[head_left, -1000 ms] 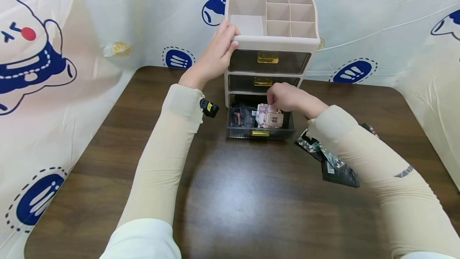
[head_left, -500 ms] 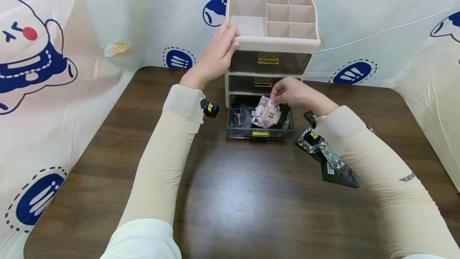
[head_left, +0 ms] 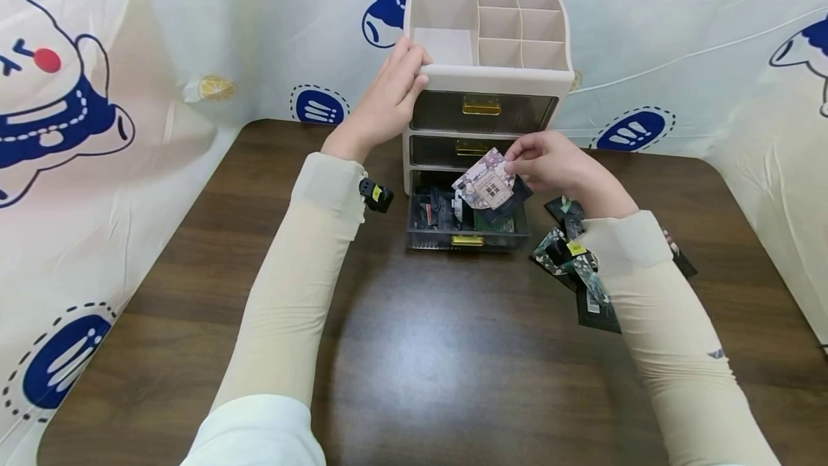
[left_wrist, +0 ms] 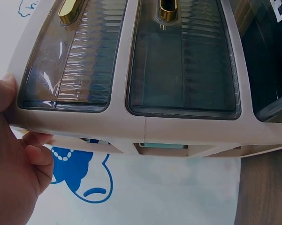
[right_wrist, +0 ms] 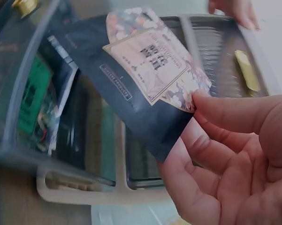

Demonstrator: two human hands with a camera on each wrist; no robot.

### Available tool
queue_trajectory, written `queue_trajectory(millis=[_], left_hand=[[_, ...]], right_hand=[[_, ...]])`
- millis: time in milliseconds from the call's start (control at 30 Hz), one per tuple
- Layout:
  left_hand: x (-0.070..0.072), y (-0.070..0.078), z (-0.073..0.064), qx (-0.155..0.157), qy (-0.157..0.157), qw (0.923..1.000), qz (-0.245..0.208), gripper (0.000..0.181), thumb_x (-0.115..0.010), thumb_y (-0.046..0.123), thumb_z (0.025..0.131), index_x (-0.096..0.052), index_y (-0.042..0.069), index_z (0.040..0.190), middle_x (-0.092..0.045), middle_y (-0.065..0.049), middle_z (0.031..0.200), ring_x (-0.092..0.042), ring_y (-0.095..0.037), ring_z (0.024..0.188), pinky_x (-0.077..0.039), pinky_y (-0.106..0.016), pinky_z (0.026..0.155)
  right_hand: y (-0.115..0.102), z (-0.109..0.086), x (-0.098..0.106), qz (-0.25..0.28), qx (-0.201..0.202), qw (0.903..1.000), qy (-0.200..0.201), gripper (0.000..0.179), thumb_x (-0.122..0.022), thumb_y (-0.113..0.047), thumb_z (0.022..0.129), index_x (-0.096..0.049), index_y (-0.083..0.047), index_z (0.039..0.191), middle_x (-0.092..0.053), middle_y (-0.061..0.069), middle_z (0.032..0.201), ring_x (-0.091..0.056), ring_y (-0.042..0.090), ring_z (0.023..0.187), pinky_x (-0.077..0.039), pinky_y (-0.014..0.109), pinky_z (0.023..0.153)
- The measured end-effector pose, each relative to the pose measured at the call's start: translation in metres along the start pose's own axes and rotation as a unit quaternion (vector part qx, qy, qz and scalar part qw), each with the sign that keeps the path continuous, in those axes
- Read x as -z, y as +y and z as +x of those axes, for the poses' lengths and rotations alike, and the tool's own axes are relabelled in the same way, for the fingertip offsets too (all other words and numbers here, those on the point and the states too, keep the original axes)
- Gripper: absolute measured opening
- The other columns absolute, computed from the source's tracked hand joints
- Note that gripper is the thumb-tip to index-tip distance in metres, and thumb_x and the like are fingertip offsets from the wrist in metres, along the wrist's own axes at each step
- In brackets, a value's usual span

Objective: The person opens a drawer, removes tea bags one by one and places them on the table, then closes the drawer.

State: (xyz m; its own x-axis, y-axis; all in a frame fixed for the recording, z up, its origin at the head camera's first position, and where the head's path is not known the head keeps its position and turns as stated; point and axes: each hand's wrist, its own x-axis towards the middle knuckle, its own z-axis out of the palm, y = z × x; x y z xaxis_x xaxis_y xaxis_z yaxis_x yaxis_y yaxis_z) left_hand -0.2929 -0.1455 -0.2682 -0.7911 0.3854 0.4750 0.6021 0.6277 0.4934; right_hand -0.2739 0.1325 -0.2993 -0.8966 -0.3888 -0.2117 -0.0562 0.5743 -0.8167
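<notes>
A one-edge pinch over the cabinet's drawer

Nearest, the table (head_left: 414, 394) spreads in front of the cabinet (head_left: 498, 79). To the cabinet's right lie loose packets (head_left: 590, 279), overlapping and partly hidden under the right sleeve (head_left: 647, 308). Whether cloth touches them I cannot tell; if it does, a sideways sweep of the forearm could drag them apart.

At the cabinet's foot the bottom drawer (head_left: 427, 240) stands pulled out, with dark packs (head_left: 440, 214) and a green card (right_wrist: 34, 96) inside. Anything poking above its rim could jam if the drawer were pushed in.

The packet (right_wrist: 126, 84), dark with a floral label, hangs tilted over the right part of the cabinet's drawer. The right hand (head_left: 550, 160) pinches it between thumb and fingers at one edge only, the rest unsupported. Being thin and probably slick, it could pivot or slip into the drawer if the thumb eased, or catch its low corner on the cabinet if carried too low.

Farther up, the left hand (head_left: 388, 96) grips the cabinet's upper left front corner, thumb on the front, fingers bent round the side. That hold probably steadies it; were it let go, a knock against the extended drawer might make the cabinet slide or tip forward.

Behind the cabinet hangs a printed cloth (head_left: 259, 42); it seems to pose little risk.
</notes>
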Motion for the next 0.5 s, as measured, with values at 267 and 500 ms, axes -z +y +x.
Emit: queue_trajectory(millis=[267, 500], left_hand=[[0.002, 0.0, -0.001, -0.016, 0.006, 0.9998, -0.009, 0.028, -0.038, 0.023, 0.105, -0.048, -0.002, 0.113, -0.039, -0.015, 0.119, -0.036, -0.026, 0.118, -0.027, -0.034, 0.104], [0.0, 0.0, 0.0, -0.016, 0.008, 0.9998, -0.002, 0.027, -0.038, 0.023, 0.105, -0.047, -0.002, 0.112, -0.04, -0.015, 0.118, -0.037, -0.026, 0.116, -0.028, -0.032, 0.102]], right_hand=[[0.015, -0.024, -0.004, 0.086, 0.004, 0.9956, 0.035, 0.006, -0.061, -0.013, 0.099, -0.062, -0.008, 0.101, -0.059, -0.009, 0.069, -0.047, 0.009, 0.063, -0.046, 0.023, 0.057], [0.033, -0.04, -0.014, 0.197, 0.02, 0.9797, 0.034, 0.006, -0.06, -0.009, 0.099, -0.063, -0.012, 0.095, -0.058, -0.007, 0.066, -0.043, 0.011, 0.058, -0.036, 0.023, 0.051]])
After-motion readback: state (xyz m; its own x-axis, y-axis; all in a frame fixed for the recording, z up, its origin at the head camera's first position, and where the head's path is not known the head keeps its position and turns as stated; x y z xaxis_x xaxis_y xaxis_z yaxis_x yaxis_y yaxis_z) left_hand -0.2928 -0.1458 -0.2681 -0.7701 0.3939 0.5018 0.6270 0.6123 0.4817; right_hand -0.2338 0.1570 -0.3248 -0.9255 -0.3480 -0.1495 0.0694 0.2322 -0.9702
